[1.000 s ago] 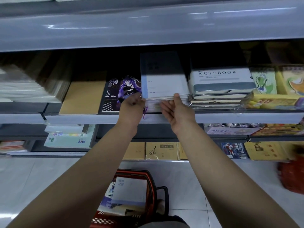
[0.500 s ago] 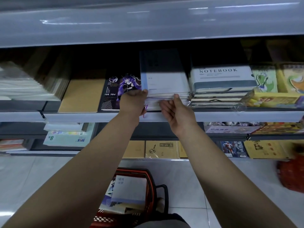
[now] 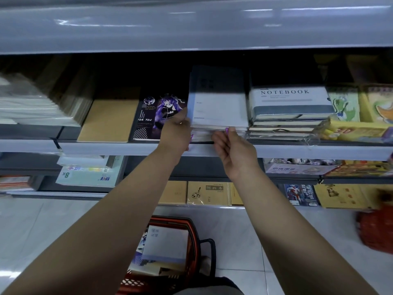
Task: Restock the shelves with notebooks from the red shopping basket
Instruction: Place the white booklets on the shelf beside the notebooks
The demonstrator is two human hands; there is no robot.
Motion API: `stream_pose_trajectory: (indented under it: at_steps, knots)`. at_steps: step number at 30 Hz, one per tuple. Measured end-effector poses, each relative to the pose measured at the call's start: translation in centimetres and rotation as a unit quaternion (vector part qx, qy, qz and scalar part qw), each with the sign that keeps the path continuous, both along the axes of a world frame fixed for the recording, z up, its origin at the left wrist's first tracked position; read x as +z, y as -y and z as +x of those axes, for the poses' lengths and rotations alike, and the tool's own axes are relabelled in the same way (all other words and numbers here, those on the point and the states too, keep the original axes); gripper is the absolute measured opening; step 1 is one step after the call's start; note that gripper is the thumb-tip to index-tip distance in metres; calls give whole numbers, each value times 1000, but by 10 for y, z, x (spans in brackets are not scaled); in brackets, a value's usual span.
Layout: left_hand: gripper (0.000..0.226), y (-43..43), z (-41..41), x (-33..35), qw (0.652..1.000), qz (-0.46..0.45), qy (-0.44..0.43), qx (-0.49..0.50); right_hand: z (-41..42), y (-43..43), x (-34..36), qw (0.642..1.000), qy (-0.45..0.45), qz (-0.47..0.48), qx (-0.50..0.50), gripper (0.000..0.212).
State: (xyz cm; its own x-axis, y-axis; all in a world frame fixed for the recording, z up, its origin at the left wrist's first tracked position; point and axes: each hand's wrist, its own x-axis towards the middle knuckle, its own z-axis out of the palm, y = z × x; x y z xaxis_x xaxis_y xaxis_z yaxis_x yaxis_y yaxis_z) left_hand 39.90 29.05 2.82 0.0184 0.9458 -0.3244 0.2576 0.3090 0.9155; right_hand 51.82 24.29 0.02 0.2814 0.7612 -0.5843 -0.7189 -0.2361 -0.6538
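Note:
A stack of white notebooks with a blue spine (image 3: 219,107) lies on the middle shelf (image 3: 106,148), between a black anime-cover notebook (image 3: 157,118) and a pile marked NOTEBOOK (image 3: 289,103). My left hand (image 3: 176,133) holds the stack's front left corner, fingers curled round its side. My right hand (image 3: 232,150) is just below the front edge, its thumb tip touching the stack and its fingers relaxed. The red shopping basket (image 3: 194,228) stands on the floor below, with a white notebook (image 3: 168,241) on top of others inside.
A brown kraft notebook (image 3: 108,120) and stacked paper (image 3: 32,107) lie to the left on the same shelf, colourful books (image 3: 361,116) to the right. Lower shelves hold sketch pads (image 3: 207,193). A second red basket (image 3: 376,228) sits at the right, on the tiled floor.
My left hand has slid up from the stack's front edge to its left corner. My right hand stays at the front edge, and the stack sits slightly further in.

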Motion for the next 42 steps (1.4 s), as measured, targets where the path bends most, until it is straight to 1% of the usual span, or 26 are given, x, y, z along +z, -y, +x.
stream_pose_trajectory:
  at_steps: [2, 4, 7, 11, 15, 18, 20, 22, 24, 26, 30, 37, 40, 42]
  knots:
    - [36, -2, -2, -5, 999, 34, -42, 0, 1, 0, 0, 1000, 20, -1, -13, 21]
    - [40, -3, -1, -7, 998, 29, -51, -7, 3, 0, 0, 999, 34, -4, -24, 24]
    - [39, -2, 0, -7, 998, 25, -55, -6, 5, -1, -1, 999, 29, -4, -35, 25]
    - [38, -1, 3, -8, 997, 26, -68, 9, 5, -4, -1, 999, -2, -4, -54, 26]
    - [37, 1, 5, -10, 996, 33, -75, 17, 2, -7, -1, 997, -33, -1, -66, 20]
    - [37, 1, 4, -12, 997, 39, -67, 18, 2, -8, -2, 997, -38, -8, -65, 16]
    - [38, 0, 5, -13, 997, 26, -63, 18, 3, -9, -2, 997, -45, -13, -67, 15]
    - [42, -1, 6, -13, 999, -6, -38, 21, 4, -11, -1, 996, -59, -17, -71, 14]
    - [43, 0, 7, -12, 999, -20, -25, 24, 4, -13, -1, 995, -68, -20, -73, 15]
    - [44, 2, 7, -13, 999, -10, -23, 25, 3, -15, 0, 994, -73, -23, -76, 18]
    - [42, 4, 4, -13, 999, 20, -46, 16, 1, -16, 0, 994, -73, -31, -82, 24]
    - [40, 6, -1, -13, 998, 14, -60, 2, -4, -13, 0, 994, -74, -27, -75, 22]
    - [34, 9, -3, -11, 997, 32, -63, -9, -8, -9, -3, 995, -67, -53, -58, 21]
    - [35, 11, -5, -11, 997, 33, -66, -15, -10, -7, -8, 994, -69, -71, -50, 20]
